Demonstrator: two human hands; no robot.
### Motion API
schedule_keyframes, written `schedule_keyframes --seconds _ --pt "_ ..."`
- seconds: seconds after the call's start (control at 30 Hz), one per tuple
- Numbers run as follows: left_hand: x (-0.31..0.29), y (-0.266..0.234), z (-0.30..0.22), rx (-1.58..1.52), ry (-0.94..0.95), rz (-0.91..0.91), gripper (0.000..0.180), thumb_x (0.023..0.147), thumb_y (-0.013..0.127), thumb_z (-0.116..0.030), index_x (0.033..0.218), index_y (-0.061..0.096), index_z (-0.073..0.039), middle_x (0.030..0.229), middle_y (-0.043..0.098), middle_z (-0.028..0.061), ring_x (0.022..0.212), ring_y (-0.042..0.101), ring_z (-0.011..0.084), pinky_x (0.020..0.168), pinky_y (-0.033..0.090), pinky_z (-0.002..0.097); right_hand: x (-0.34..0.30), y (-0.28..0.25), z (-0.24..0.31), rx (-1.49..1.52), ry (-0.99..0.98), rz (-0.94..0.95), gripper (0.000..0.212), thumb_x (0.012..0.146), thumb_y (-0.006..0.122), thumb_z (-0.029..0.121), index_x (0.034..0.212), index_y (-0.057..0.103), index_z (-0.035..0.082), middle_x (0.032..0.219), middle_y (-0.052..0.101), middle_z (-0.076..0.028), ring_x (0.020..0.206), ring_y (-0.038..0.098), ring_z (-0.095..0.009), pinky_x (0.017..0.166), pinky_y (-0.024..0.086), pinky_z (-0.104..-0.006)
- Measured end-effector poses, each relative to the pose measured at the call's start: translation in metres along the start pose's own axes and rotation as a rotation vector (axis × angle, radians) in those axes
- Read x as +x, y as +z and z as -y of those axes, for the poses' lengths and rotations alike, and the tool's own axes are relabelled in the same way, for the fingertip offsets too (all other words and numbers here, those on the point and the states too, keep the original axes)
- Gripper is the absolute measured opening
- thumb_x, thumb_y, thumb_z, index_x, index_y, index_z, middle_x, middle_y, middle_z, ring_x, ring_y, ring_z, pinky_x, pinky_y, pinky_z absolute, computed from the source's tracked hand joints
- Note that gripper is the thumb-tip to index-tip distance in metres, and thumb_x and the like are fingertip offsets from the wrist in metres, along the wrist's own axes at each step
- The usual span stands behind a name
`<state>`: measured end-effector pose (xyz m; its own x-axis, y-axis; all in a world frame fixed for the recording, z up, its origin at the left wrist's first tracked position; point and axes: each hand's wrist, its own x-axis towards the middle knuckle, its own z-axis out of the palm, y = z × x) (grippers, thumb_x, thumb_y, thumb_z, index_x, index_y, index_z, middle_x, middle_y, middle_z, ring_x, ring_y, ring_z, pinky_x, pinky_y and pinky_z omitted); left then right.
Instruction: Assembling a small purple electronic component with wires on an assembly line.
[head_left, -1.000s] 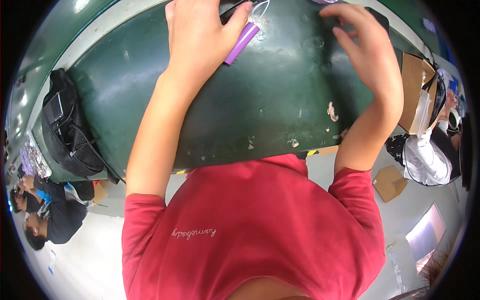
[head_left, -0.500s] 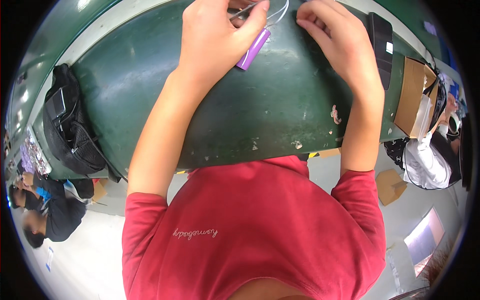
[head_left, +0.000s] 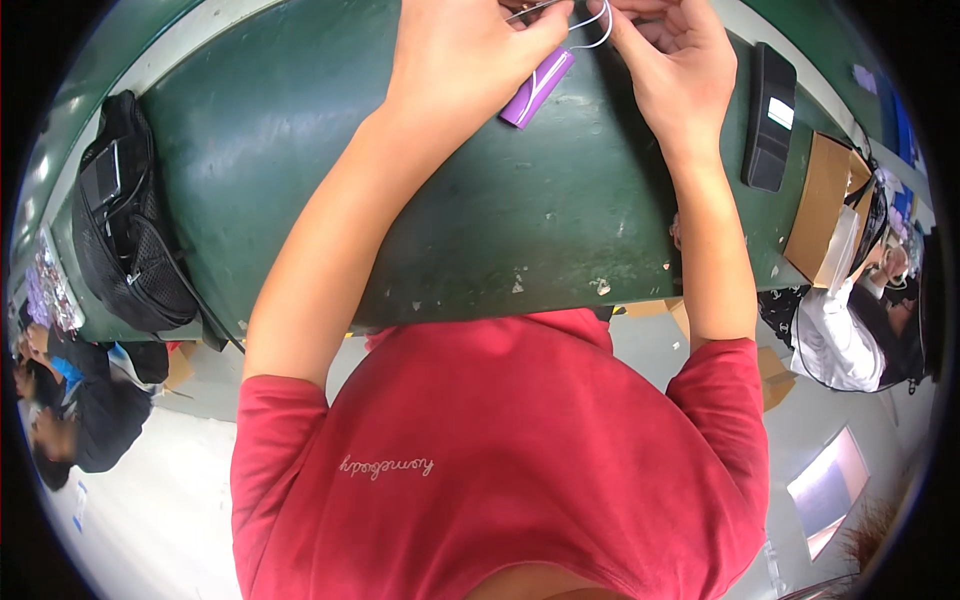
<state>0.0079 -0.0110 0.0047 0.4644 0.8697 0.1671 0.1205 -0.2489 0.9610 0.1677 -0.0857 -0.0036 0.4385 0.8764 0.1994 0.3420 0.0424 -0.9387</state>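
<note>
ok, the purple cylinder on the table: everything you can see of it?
The purple cylinder is a small, smooth stick with a glossy skin that looks like plastic, and it has a lighter stripe along its length. It lies tilted on the green table near the far edge, its upper end tucked under the fingers of the left hand. A thin white wire loops up from that end toward the right hand. Its lower end is free. Whether the wire is attached cannot be told.
</note>
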Motion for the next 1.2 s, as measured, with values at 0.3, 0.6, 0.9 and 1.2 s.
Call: schedule_keyframes --seconds 0.3,0.6,0.9,1.2 --pt "-0.002 0.001 0.005 0.004 0.066 0.010 0.030 0.081 0.076 0.004 0.104 0.057 -0.002 0.078 0.067 0.0094 0.066 0.068 0.0140 0.061 0.054 0.0284 0.000 0.000 -0.004 0.067 0.015 0.033 0.026 0.087 0.078 -0.004 0.101 0.058 0.004 0.088 0.063 0.000 0.077 0.059 -0.005 0.065 0.046 -0.0178" --pt "-0.002 0.002 0.007 0.038 0.110 -0.005 0.031 0.081 0.076 0.004 0.104 0.057 -0.003 0.076 0.067 0.0104 0.066 0.070 0.0185 0.060 0.055 0.0305 0.000 0.002 -0.002 0.024 0.009 0.032 0.026 0.087 0.078 -0.004 0.099 0.057 0.004 0.084 0.062 0.000 0.074 0.057 -0.004 0.066 0.046 -0.0181" --pt "-0.005 0.002 -0.001 0.143 0.246 -0.009 0.031 0.080 0.077 0.001 0.104 0.057 -0.004 0.077 0.067 0.0122 0.068 0.071 0.0252 0.061 0.055 0.0336 -0.001 0.004 0.009 -0.125 -0.011 0.004 0.024 0.087 0.079 -0.003 0.097 0.057 0.003 0.081 0.063 0.001 0.071 0.057 -0.003 0.063 0.046 -0.0175" --pt "-0.007 0.003 -0.001 0.156 0.218 -0.020 0.031 0.081 0.077 0.001 0.105 0.058 -0.005 0.078 0.067 0.0116 0.069 0.071 0.0261 0.063 0.055 0.0348 -0.002 0.005 0.011 -0.144 -0.024 -0.003 0.026 0.086 0.080 -0.004 0.096 0.057 0.002 0.080 0.064 0.001 0.070 0.055 -0.001 0.062 0.045 -0.0163"
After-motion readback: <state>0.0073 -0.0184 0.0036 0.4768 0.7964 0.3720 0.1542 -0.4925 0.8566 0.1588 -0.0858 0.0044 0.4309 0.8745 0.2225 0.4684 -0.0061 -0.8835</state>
